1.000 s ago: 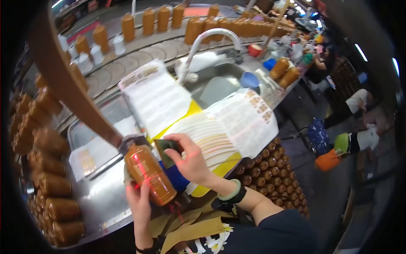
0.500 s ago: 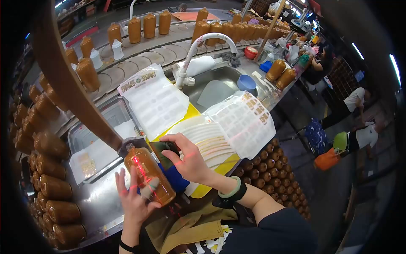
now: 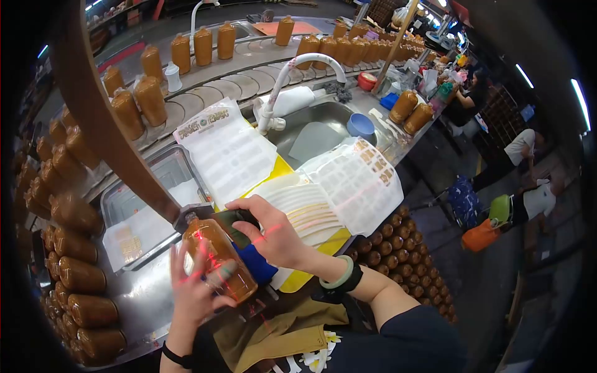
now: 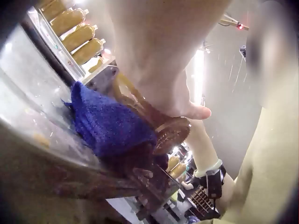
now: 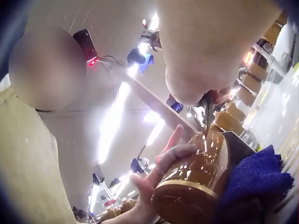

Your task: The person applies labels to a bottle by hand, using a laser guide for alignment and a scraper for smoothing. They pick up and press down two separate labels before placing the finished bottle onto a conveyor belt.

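A brown glossy bottle (image 3: 217, 247) lies tilted, its neck against the dark holder (image 3: 191, 214) at the foot of a brown post, with red light lines across it. My left hand (image 3: 191, 292) rests on the bottle's side, fingers spread and thumb near its base; one finger wears a pale cover. My right hand (image 3: 273, 235) pinches a dark green flat piece (image 3: 231, 225) between thumb and fingers beside the bottle's shoulder. In the right wrist view, that dark piece stands close over the neck of the bottle (image 5: 187, 186). A blue cloth (image 3: 258, 264) bunches beside the bottle.
Decal sheets (image 3: 367, 186) and a stack of white sheets cover a yellow board right of the bottle. Behind stand a metal tray (image 3: 109, 198), a sink (image 3: 333, 110) and a white faucet (image 3: 273, 102). Rows of brown bottles (image 3: 84, 276) line the left side and the conveyor.
My left hand has shifted from the bottle's lower side to over its front, fingers spreading. My right hand has moved slightly left with the dark piece. Bottles on the conveyor have moved left.
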### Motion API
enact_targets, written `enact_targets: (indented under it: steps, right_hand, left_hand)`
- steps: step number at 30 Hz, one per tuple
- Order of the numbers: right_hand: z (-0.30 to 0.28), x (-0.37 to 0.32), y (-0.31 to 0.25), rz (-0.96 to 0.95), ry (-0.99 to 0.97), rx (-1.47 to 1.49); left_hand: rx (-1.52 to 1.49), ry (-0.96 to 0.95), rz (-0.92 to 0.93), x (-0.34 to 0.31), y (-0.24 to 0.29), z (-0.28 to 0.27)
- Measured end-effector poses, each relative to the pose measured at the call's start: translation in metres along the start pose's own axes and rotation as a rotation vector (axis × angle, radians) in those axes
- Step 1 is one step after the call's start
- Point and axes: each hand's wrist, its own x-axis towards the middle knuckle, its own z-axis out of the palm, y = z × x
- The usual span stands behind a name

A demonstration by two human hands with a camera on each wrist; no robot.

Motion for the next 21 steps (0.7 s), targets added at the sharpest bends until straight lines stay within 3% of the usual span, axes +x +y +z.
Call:
enact_targets:
  steps: [2, 4, 6, 8, 10, 12, 13, 14, 16, 17, 19, 20, 21]
  right_hand:
    - [-0.004, 0.005, -0.004, 0.006, -0.013, 0.023]
    - [-0.004, 0.008, -0.005, -0.019, 0.006, 0.022]
    - [-0.004, 0.014, -0.004, -0.045, 0.019, 0.019]
    - [-0.002, 0.021, 0.000, -0.257, -0.007, -0.118]
    - [0.002, 0.026, -0.002, -0.302, -0.013, -0.142]
    - [0.005, 0.031, -0.004, -0.604, -0.167, -0.320]
    - [0.012, 0.029, -0.003, -0.736, -0.146, -0.390]
    - [0.017, 0.018, -0.006, -0.735, -0.146, -0.378]
    - [0.028, -0.001, -0.012, -0.920, -0.431, -0.256]
    - [0.034, -0.007, -0.018, -0.920, -0.442, -0.194]
    - [0.043, -0.011, -0.030, -0.913, -0.735, -0.394]
    - [0.054, 0.000, -0.016, -0.845, -0.575, -0.432]
    - [0.062, 0.026, -0.004, -0.834, -0.622, -0.497]
  left_hand:
    - [0.016, 0.130, -0.185, 0.008, -0.003, -0.007]
    - [-0.062, 0.144, -0.193, 0.002, 0.002, 0.001]
    - [0.017, 0.021, -0.160, -0.001, 0.006, -0.001]
    - [0.047, 0.134, -0.283, -0.006, -0.008, 0.006]
    - [0.077, 0.181, -0.362, -0.001, -0.012, 0.004]
    - [0.037, 0.238, -0.434, -0.002, -0.015, 0.002]
    - [-0.001, 0.292, -0.506, -0.004, -0.016, 0.001]
    - [-0.028, 0.338, -0.542, -0.008, -0.015, -0.001]
    - [-0.072, 0.428, -0.603, -0.016, -0.015, 0.002]
    - [-0.116, 0.468, -0.633, -0.017, -0.012, 0.004]
    - [-0.251, 0.572, -0.698, -0.011, -0.004, 0.012]
    - [-0.324, 0.604, -0.734, -0.007, 0.000, 0.011]
    - [-0.361, 0.621, -0.749, -0.006, 0.001, 0.012]
